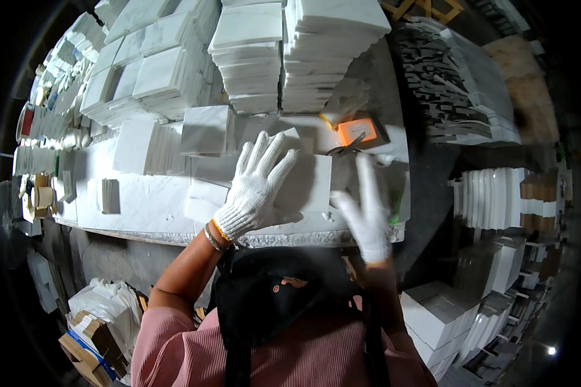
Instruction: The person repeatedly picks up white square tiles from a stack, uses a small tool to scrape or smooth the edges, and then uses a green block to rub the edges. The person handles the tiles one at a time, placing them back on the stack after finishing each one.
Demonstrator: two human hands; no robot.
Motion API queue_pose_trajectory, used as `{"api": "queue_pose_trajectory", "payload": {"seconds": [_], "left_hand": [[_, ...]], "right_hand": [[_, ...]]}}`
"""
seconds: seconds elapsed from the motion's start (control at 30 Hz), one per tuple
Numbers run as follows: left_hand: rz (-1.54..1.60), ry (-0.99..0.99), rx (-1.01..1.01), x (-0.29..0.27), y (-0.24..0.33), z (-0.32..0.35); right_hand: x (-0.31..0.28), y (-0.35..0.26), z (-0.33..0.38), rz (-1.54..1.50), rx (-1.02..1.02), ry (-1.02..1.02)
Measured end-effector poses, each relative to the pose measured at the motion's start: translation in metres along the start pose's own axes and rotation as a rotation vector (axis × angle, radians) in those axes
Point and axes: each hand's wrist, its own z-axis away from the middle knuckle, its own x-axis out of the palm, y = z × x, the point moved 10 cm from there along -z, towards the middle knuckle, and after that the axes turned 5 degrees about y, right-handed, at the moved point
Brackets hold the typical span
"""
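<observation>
The left hand (255, 187), in a white knit glove, lies spread flat with open fingers on a grey-white tile (306, 184) on the stone bench (142, 206). The right hand (366, 209), gloved too and blurred, is raised open just right of that tile, holding nothing. Beyond it lie scissors (347, 148) beside an orange block (357, 131). A loose tile (205, 129) rests left of the hands, and tall tile stacks (290, 58) stand behind.
</observation>
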Motion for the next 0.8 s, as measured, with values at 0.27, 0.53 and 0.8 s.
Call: {"api": "queue_pose_trajectory", "payload": {"seconds": [0.27, 0.53, 0.8], "left_hand": [[-0.046, 0.049, -0.037, 0.000, -0.008, 0.015], [0.003, 0.099, -0.019, 0.000, -0.008, 0.016], [0.000, 0.110, -0.038, -0.003, -0.008, 0.017]], "right_hand": [[0.065, 0.015, -0.069, 0.058, 0.058, -0.108], [0.058, 0.058, -0.070, -0.377, 0.284, -0.024], [0.054, 0.091, -0.052, -0.405, 0.379, -0.109]]}}
